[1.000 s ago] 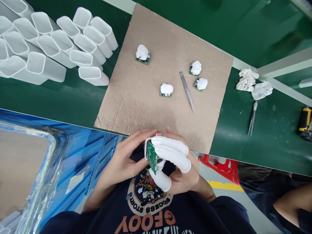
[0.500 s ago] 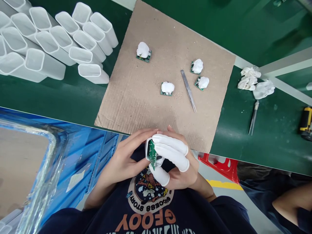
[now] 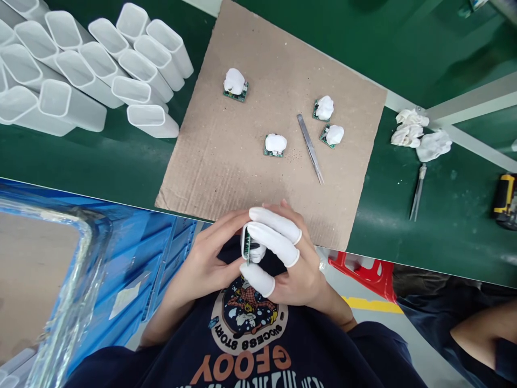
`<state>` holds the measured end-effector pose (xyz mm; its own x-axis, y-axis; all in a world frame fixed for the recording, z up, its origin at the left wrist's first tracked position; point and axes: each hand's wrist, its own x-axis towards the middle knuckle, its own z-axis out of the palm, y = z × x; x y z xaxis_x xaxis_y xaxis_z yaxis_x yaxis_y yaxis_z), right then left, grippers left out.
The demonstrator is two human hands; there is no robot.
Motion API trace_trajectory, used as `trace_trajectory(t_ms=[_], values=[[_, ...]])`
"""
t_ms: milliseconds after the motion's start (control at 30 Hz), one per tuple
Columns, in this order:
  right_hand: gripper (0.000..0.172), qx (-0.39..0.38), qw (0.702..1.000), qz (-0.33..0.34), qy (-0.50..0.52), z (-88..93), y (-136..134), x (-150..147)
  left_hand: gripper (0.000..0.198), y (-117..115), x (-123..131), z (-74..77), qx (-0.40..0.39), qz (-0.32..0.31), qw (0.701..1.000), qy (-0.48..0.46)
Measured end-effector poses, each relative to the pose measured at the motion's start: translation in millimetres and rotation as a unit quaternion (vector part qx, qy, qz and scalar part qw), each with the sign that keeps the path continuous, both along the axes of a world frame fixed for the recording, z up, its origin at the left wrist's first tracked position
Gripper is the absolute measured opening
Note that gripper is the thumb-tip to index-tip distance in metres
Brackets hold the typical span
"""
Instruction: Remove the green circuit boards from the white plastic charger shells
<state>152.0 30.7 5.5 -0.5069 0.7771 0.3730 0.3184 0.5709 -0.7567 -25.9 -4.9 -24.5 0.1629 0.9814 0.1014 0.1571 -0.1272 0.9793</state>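
My left hand (image 3: 212, 261) is wrapped round a white plastic case (image 3: 243, 233), of which only part of the open end shows. My right hand (image 3: 297, 258), wearing white finger cots on thumb and two fingers, pinches a green circuit board (image 3: 247, 249) at that opening. The board is seen nearly edge-on, with a white lump and a dark part on one side. How deep it sits in the case I cannot tell. Ahead on the cardboard sheet (image 3: 238, 172) lie several boards topped with white lumps, the nearest board (image 3: 274, 145) among them, and metal tweezers (image 3: 310, 148).
Many open white cases (image 3: 151, 121) lie at the left on the green bench (image 3: 100, 156). To the right are crumpled white cots (image 3: 407, 134), a second pair of tweezers (image 3: 418, 194) and a yellow-black tool (image 3: 504, 199). Blue crates (image 3: 133, 258) stand lower left; another person's arm (image 3: 480, 334) is lower right.
My right hand has shifted slightly left and up against the case. The board has turned more edge-on, and less of its green face shows. My left hand stays in place.
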Motion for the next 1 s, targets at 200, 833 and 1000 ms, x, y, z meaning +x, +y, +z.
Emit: trace_trajectory(t_ms=[200, 833, 1000], values=[[0.085, -0.279, 0.959, -0.03, 0.045, -2.8, -4, 13, 0.054, 8, 4, -7.2, 0.098, 0.018, 0.994, 0.044], [0.051, -0.418, 0.891, -0.001, 0.174, -21.0, 8, 5, 0.05, 10, 7, -3.0, 0.206, 0.07, 0.956, 0.198], [0.039, -0.341, 0.937, -0.019, 0.079, -7.5, 5, 19, 0.049, 7, 12, -3.7, 0.18, 0.078, 0.966, 0.168]])
